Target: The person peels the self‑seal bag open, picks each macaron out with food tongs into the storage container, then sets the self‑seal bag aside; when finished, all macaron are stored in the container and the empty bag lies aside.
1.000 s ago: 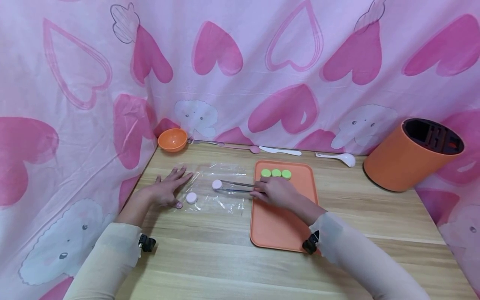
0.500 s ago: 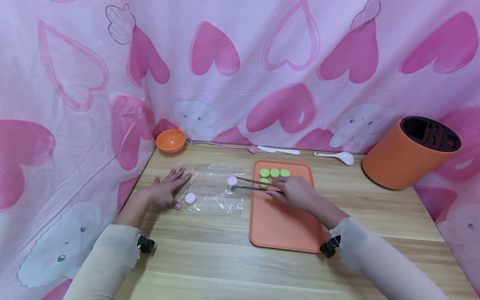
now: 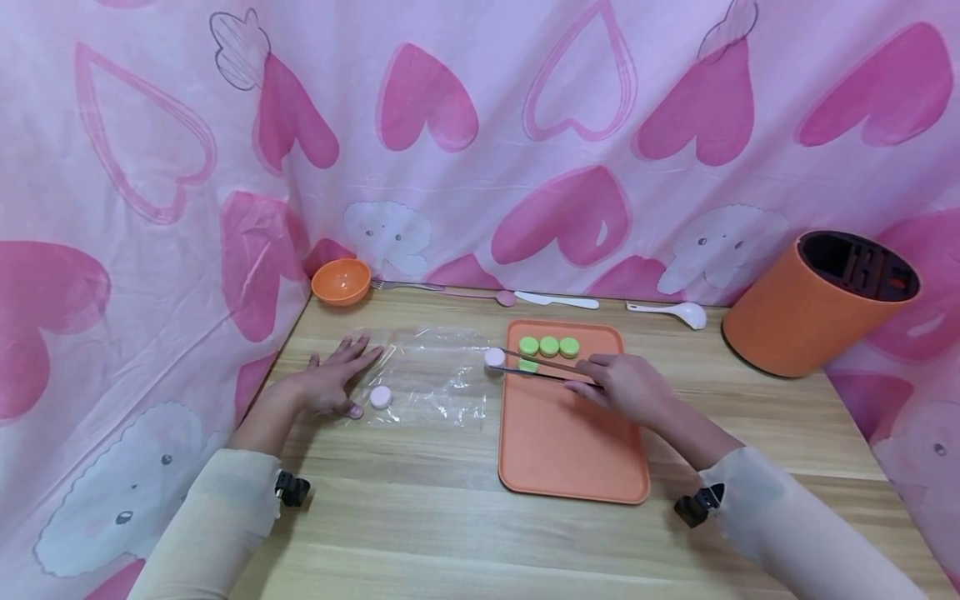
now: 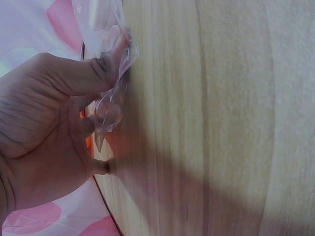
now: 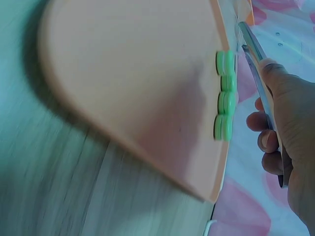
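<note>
Leftmost, an orange bowl [image 3: 342, 281] sits at the table's [image 3: 450, 517] back corner. Left hand [image 3: 330, 379] lies flat, fingers spread and straight, pressing the near edge of a clear plastic bag [image 3: 427, 375]; one pink disc [image 3: 380, 397] rests on the bag just beside the thumb. Right hand [image 3: 626, 385] is closed around metal tongs [image 3: 543, 367], whose tips pinch a second pink disc [image 3: 494, 357] at the left rim of the orange tray [image 3: 570, 450]. Four green discs [image 3: 550, 346] lie at the tray's far end. Far right: orange holder [image 3: 813, 304], tilted.
</note>
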`<state>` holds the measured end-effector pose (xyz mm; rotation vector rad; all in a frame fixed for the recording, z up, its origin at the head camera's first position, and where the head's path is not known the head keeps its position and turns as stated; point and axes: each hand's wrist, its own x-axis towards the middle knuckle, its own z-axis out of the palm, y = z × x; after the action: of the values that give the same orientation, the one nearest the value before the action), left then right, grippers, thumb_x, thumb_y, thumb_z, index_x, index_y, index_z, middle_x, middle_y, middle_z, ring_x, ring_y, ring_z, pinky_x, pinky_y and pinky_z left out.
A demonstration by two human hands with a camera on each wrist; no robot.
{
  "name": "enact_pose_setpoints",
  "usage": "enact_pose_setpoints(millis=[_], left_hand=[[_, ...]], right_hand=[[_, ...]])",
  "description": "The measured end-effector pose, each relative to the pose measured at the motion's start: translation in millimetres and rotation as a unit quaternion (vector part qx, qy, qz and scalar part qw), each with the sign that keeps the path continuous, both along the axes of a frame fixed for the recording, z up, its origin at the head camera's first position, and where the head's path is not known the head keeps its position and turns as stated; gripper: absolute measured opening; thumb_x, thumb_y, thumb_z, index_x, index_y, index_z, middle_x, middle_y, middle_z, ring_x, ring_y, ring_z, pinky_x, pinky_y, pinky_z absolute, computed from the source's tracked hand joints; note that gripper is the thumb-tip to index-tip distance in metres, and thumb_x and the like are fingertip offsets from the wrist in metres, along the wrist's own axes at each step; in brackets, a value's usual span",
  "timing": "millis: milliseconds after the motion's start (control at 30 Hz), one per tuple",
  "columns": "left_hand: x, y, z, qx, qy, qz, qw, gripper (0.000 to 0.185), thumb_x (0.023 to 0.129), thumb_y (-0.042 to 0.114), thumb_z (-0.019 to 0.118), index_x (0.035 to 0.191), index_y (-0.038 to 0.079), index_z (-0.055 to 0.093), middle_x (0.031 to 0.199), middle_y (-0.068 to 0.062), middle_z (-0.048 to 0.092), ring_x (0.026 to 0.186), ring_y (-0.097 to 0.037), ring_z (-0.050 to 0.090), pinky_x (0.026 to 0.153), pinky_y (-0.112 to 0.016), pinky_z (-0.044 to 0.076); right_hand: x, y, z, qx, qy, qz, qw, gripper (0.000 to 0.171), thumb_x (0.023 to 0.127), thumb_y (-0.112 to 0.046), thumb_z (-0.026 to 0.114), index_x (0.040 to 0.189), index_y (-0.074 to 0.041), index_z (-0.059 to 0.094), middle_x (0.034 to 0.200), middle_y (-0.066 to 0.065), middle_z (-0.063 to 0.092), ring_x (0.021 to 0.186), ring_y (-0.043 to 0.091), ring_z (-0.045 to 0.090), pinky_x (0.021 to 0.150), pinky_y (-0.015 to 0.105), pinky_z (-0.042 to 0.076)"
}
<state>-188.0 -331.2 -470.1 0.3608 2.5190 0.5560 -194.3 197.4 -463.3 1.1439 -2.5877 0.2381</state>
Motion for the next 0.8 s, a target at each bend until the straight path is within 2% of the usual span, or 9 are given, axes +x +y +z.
enact_pose_setpoints(millis=[400,633,800], left_hand=[[1.0,2,0.7,0.000,-0.005,0.012,0.9999,0.119,0.086,0.026,0.091,0.179,0.026,0.018,0.188,-0.013,-0.011,0.171,-0.048,-0.019,0.124,-0.087,-0.015],[1.7,2,0.1,-0.003,-0.005,0.015,0.9999,0.119,0.086,0.025,0.091,0.179,0.026,0.017,0.188,-0.013,-0.012,0.171,-0.048,-0.019,0.125,-0.086,-0.015],[1.3,2,-0.3,-0.005,-0.003,0.013,0.9999,0.119,0.086,0.025,0.091,0.179,0.026,0.017,0.188,-0.014,-0.011,0.171,-0.048,-0.019,0.125,-0.087,-0.015]], right_hand=[[12.6,37,1.6,-0.022,-0.026,-0.031,0.999,0.024,0.089,-0.027,0.094,0.102,-0.010,0.084,0.077,-0.003,0.070,0.061,0.004,0.054,0.056,0.025,0.052],[18.1,55,-2.2,-0.036,-0.009,-0.035,0.999,0.022,0.086,-0.026,0.095,0.094,-0.012,0.081,0.072,-0.007,0.064,0.059,0.001,0.050,0.054,0.024,0.047],[21.7,67,-4.7,-0.040,-0.005,-0.042,0.998,0.022,0.082,-0.022,0.097,0.094,-0.013,0.082,0.076,-0.004,0.072,0.060,0.003,0.057,0.056,0.030,0.057]])
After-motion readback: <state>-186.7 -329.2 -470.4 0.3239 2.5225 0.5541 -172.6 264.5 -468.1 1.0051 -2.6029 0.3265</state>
